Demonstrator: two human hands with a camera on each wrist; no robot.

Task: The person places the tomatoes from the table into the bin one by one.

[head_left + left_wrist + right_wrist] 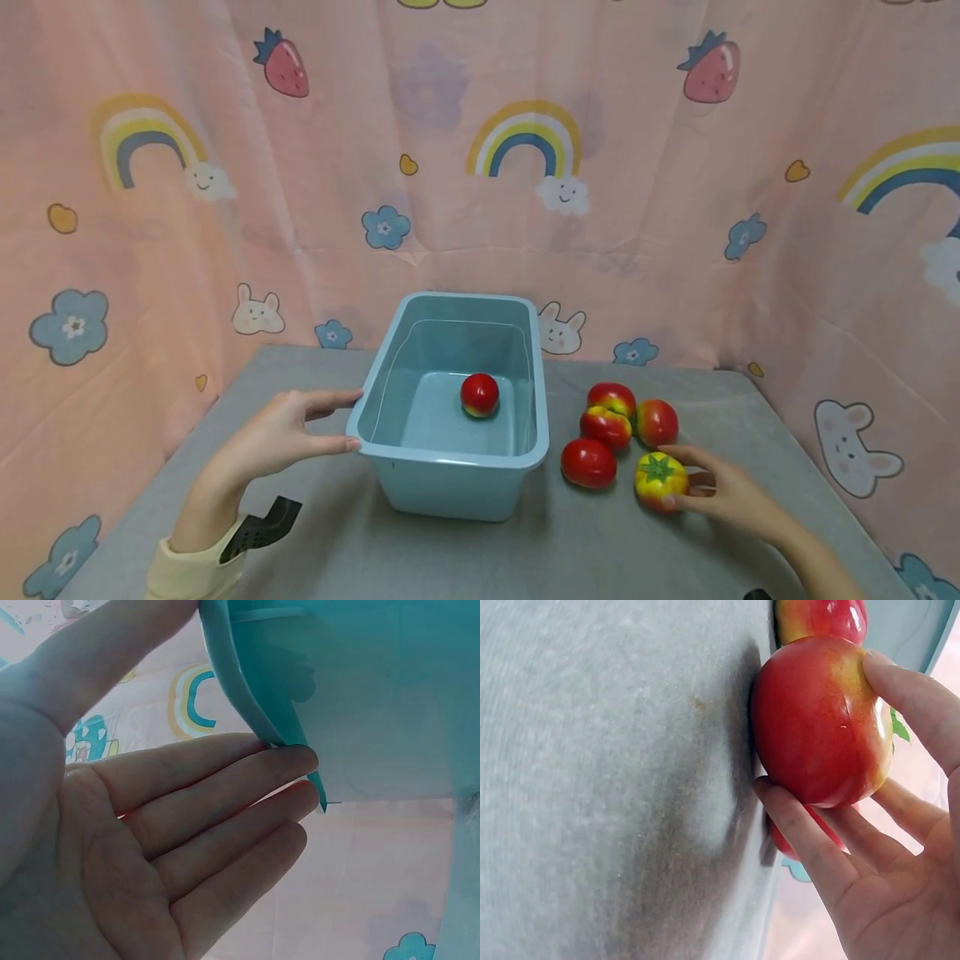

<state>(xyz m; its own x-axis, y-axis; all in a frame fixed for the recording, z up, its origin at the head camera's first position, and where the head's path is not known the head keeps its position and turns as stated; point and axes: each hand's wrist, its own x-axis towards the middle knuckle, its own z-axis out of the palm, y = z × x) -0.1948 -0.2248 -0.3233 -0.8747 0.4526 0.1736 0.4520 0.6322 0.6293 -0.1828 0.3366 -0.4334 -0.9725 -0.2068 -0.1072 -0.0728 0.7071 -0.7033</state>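
My right hand [731, 492] pinches a yellow-and-red tomato [658, 483] with a green star-shaped top, which rests on the table. In the right wrist view, the thumb and fingers lie on opposite sides of this tomato [817, 724]. My left hand [288, 433] touches the left rim of a light blue bin [450, 487], its thumb and fingers extended. Close up in the left wrist view, the fingertips meet the bin's rim [232, 682]. Inside the bin, one red tomato [479, 395] lies on the floor, right of centre.
Between the bin and my right hand sit several more tomatoes: a red one [588, 463] in front, a red-yellow one [606, 427] behind it, another [657, 422] to the right. A grey cloth [315, 550] covers the table. Pink printed curtains [337, 250] enclose the back and sides.
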